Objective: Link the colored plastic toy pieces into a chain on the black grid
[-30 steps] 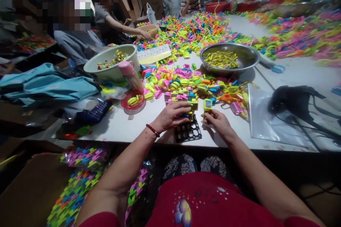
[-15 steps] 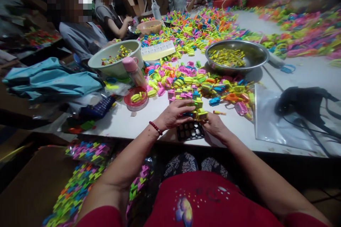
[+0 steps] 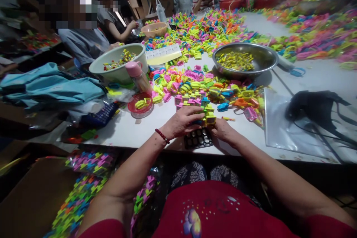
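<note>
So the left hand [image 3: 182,122] is draped over the bright plastic pieces [image 3: 192,101] at the far end of a black tray [image 3: 197,140], near the edge of the white tabletop [image 3: 161,116]. The right hand [image 3: 223,131] is up against a yellow piece [image 3: 211,120] there, fingertips mostly hidden, so honestly can't tell if either hand's fingers are gripping. Loose pieces [image 3: 192,75] are heaped just beyond, beside a steel bowl [image 3: 264,59].

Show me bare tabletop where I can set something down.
Bare white table shows between the red basket and the left hand, and between the right hand and the clear plastic sheet. Just beyond the hands, heaped colorful pieces crowd it.
</note>
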The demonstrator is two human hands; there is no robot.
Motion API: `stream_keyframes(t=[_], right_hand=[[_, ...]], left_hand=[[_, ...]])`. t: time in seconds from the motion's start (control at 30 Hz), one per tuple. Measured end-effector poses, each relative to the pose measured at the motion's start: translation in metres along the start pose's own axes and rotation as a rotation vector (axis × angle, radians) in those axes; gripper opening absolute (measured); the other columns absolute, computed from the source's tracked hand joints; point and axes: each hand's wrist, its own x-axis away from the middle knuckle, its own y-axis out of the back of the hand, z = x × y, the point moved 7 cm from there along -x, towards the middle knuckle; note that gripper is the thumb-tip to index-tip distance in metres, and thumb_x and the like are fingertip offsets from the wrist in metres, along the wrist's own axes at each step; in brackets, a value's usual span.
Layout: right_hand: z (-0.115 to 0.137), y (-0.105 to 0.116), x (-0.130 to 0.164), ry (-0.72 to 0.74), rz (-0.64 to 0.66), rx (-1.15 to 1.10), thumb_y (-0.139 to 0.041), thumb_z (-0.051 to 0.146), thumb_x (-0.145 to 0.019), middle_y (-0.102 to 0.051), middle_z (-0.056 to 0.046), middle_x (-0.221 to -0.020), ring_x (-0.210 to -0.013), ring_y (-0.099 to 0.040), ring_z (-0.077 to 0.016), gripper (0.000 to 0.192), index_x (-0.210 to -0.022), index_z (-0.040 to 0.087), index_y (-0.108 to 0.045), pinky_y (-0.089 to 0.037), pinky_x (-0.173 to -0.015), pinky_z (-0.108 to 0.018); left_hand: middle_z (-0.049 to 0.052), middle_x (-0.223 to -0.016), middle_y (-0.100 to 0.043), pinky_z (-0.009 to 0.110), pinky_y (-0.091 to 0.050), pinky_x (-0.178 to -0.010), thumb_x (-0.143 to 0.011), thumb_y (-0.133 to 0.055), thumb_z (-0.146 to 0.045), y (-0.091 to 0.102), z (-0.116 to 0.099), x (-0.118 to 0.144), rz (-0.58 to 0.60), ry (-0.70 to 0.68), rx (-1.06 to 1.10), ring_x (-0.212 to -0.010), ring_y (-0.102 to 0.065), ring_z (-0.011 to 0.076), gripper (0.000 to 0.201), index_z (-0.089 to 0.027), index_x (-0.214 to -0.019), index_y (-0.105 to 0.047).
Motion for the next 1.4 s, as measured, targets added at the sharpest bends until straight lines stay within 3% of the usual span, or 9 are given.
stream_keyframes(t=[0.33, 0.5, 0.63, 0.9, 0.97, 1.03, 1.17, 1.27, 1.4], right_hand=[[0.010, 0.003, 0.002, 0.013, 0.065, -0.050, -0.053, 0.010, -0.084, -0.073, -0.007, -0.098, -0.087, -0.066, -0.0212, 0.027, -0.102, 0.017, -0.072, -0.048, -0.076, -0.028], [0.013, -0.002, 0.000, 0.013, 0.016, 0.051, -0.053, 0.004, -0.079, -0.072, -0.009, -0.100, -0.088, -0.064, -0.0212, 0.032, -0.104, 0.015, -0.070, -0.048, -0.079, -0.027], [0.008, -0.009, 0.003, 0.038, 0.039, 0.117, -0.053, 0.008, -0.081, -0.069, -0.010, -0.097, -0.085, -0.063, -0.0206, 0.026, -0.101, 0.014, -0.068, -0.048, -0.076, -0.027], [0.006, -0.014, 0.004, 0.049, -0.044, 0.048, -0.052, 0.010, -0.087, -0.064, -0.008, -0.104, -0.093, -0.060, -0.0183, 0.025, -0.106, 0.017, -0.066, -0.048, -0.081, -0.028], [0.003, -0.003, 0.009, 0.046, -0.093, 0.022, -0.055, 0.013, -0.088, -0.065, -0.007, -0.100, -0.089, -0.060, -0.0173, 0.020, -0.103, 0.018, -0.066, -0.048, -0.081, -0.028], [-0.007, 0.022, 0.022, 0.021, -0.202, 0.064, -0.057, 0.018, -0.089, -0.064, -0.007, -0.099, -0.088, -0.060, -0.0178, 0.018, -0.106, 0.018, -0.065, -0.049, -0.082, -0.030], [-0.049, 0.090, 0.062, -0.223, -0.429, 0.491, -0.055, 0.022, -0.091, -0.059, -0.015, -0.108, -0.093, -0.058, -0.0243, 0.025, -0.114, 0.015, -0.061, -0.048, -0.079, -0.034], [-0.080, 0.117, 0.083, -0.449, -0.335, 0.774, -0.054, 0.024, -0.091, -0.057, -0.017, -0.107, -0.085, -0.059, -0.0250, 0.023, -0.109, 0.014, -0.062, -0.046, -0.069, -0.034], [-0.082, 0.119, 0.090, -0.494, -0.241, 0.847, -0.047, 0.025, -0.094, -0.061, -0.017, -0.096, -0.074, -0.059, -0.0229, 0.021, -0.101, 0.012, -0.062, -0.040, -0.060, -0.031]], left_hand=[[0.014, -0.134, -0.057, 0.046, -0.045, -0.103, -0.089, -0.063, -0.035, -0.004, 0.002, 0.004, 0.007, -0.045, -0.035, -0.124, -0.054, 0.0243, 0.041, -0.024, -0.128, -0.056], [0.013, -0.131, -0.059, 0.046, -0.044, -0.104, -0.088, -0.064, -0.036, -0.004, 0.000, 0.004, -0.006, -0.083, -0.061, -0.124, -0.053, 0.0243, 0.043, -0.023, -0.128, -0.055], [0.012, -0.131, -0.059, 0.045, -0.045, -0.102, -0.089, -0.063, -0.039, -0.004, 0.001, 0.001, 0.029, -0.022, -0.092, -0.122, -0.052, 0.0247, 0.047, -0.022, -0.132, -0.053], [0.008, -0.134, -0.059, 0.045, -0.044, -0.102, -0.091, -0.060, -0.036, -0.005, -0.006, -0.006, 0.090, -0.039, -0.234, -0.121, -0.049, 0.0246, 0.043, -0.028, -0.133, -0.055], [0.009, -0.133, -0.059, 0.046, -0.044, -0.102, -0.090, -0.061, -0.036, -0.003, -0.004, -0.004, 0.078, -0.027, -0.253, -0.122, -0.049, 0.0253, 0.044, -0.028, -0.133, -0.055], [0.009, -0.134, -0.059, 0.046, -0.044, -0.103, -0.090, -0.061, -0.036, -0.001, -0.001, -0.001, 0.072, -0.019, -0.262, -0.123, -0.048, 0.0256, 0.046, -0.027, -0.134, -0.054], [0.009, -0.138, -0.056, 0.048, -0.040, -0.106, -0.090, -0.061, -0.036, 0.005, -0.001, 0.002, 0.067, -0.010, -0.307, -0.127, -0.047, 0.0265, 0.050, -0.025, -0.137, -0.050], [0.010, -0.142, -0.052, 0.053, -0.035, -0.109, -0.088, -0.063, -0.037, 0.013, -0.015, 0.006, -0.025, 0.054, -0.352, -0.133, -0.043, 0.0299, 0.051, -0.026, -0.137, -0.049], [0.010, -0.124, -0.061, 0.045, -0.044, -0.100, -0.087, -0.064, -0.028, 0.025, -0.043, 0.042, -0.384, 0.270, -0.314, -0.119, -0.053, 0.0255, 0.038, -0.025, -0.125, -0.057]])
